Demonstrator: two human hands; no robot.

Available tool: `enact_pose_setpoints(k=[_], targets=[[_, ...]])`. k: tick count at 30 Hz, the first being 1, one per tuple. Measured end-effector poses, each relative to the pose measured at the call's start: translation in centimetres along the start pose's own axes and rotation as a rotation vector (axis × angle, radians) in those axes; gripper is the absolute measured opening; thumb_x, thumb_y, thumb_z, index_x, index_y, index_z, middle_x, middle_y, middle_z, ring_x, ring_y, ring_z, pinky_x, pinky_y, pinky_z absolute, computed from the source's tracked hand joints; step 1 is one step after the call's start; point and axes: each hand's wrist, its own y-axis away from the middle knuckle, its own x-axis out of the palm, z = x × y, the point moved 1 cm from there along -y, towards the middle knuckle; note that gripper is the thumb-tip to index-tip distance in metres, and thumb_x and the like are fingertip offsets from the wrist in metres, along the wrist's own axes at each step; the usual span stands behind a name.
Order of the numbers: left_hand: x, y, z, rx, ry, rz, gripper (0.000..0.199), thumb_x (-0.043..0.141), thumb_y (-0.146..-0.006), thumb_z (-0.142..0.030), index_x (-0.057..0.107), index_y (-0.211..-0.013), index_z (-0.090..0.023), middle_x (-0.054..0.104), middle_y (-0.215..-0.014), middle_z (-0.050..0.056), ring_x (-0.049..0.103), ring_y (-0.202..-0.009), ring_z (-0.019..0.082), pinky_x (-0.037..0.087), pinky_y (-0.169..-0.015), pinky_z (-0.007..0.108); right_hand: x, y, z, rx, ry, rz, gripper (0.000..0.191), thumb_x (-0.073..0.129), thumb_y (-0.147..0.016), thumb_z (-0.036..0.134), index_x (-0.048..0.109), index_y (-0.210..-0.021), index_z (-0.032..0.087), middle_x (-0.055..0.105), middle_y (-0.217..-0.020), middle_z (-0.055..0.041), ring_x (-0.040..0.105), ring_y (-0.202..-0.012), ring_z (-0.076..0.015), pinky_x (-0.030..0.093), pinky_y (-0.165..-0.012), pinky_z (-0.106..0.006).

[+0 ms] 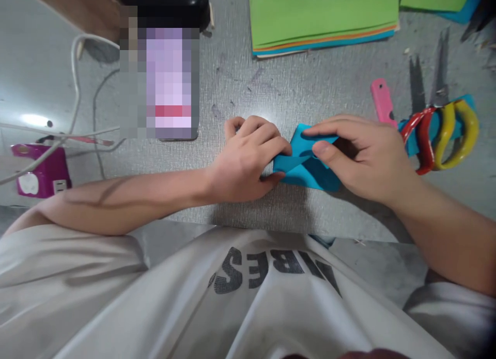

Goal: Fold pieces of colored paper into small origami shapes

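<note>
A folded piece of blue paper (310, 175) lies on the grey textured table, between my two hands. From its left side, my left hand (251, 155) grips the edge, with the thumb below and the curled fingers above. My right hand (358, 152) pinches a raised flap of the paper between thumb and forefinger, on the right. A crease runs across the middle of the paper where the flap lifts. The right palm hides part of its right side.
Scissors with red and yellow handles (457, 137) lie at the right, beside a pink cutter (382, 100). A stack of coloured paper (325, 18) is at the back. At the left are a blurred-out phone (168, 80), a white cable (75, 85) and a purple charger block (42, 170).
</note>
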Motion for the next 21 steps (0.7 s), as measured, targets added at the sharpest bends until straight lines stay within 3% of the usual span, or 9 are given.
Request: enact_pose_setpoints(k=[5,9,15,21], targets=[[0.0,-0.1,0.1,-0.012,0.001,0.035,0.026,0.085,-0.112,-0.043,0.079,-0.135,-0.031,0.08,-0.134,0.012,0.063,-0.14,0.043,0.039,-0.118,0.068,-0.4,-0.4,0.0,0.042,-0.034,-0.006,0.024,0.079,-0.123,0.051,0.097,-0.114,0.037,0.094,-0.113,-0.0068,0.084,-0.097,-0.0343,0.065,-0.081,-0.055],[-0.1,-0.2,0.2,-0.005,0.013,0.059,0.023,0.085,-0.115,-0.046,0.082,-0.132,-0.032,0.082,-0.135,0.012,0.062,-0.14,0.042,0.04,-0.118,0.068,-0.6,-0.2,0.4,0.09,-0.018,-0.014,0.031,0.077,-0.123,0.048,0.093,-0.1,0.036,0.091,-0.104,-0.0065,0.08,-0.091,-0.0324,0.06,-0.08,-0.055],[-0.5,-0.4,-0.6,-0.041,-0.049,0.098,0.019,0.081,-0.118,-0.043,0.083,-0.134,-0.033,0.082,-0.137,0.01,0.063,-0.142,0.041,0.042,-0.118,0.067,-0.4,-0.3,0.2,0.103,-0.043,-0.063,0.032,0.082,-0.121,0.049,0.091,-0.094,0.034,0.089,-0.098,-0.0028,0.079,-0.086,-0.0282,0.056,-0.076,-0.048],[-0.8,-0.5,-0.9,-0.051,-0.086,0.117,0.018,0.082,-0.118,-0.043,0.084,-0.133,-0.033,0.081,-0.138,0.01,0.064,-0.141,0.04,0.044,-0.117,0.068,-0.7,-0.3,-0.4,0.015,-0.014,-0.042,0.026,0.081,-0.121,0.045,0.096,-0.102,0.035,0.086,-0.1,-0.0043,0.077,-0.084,-0.0259,0.054,-0.072,-0.046]])
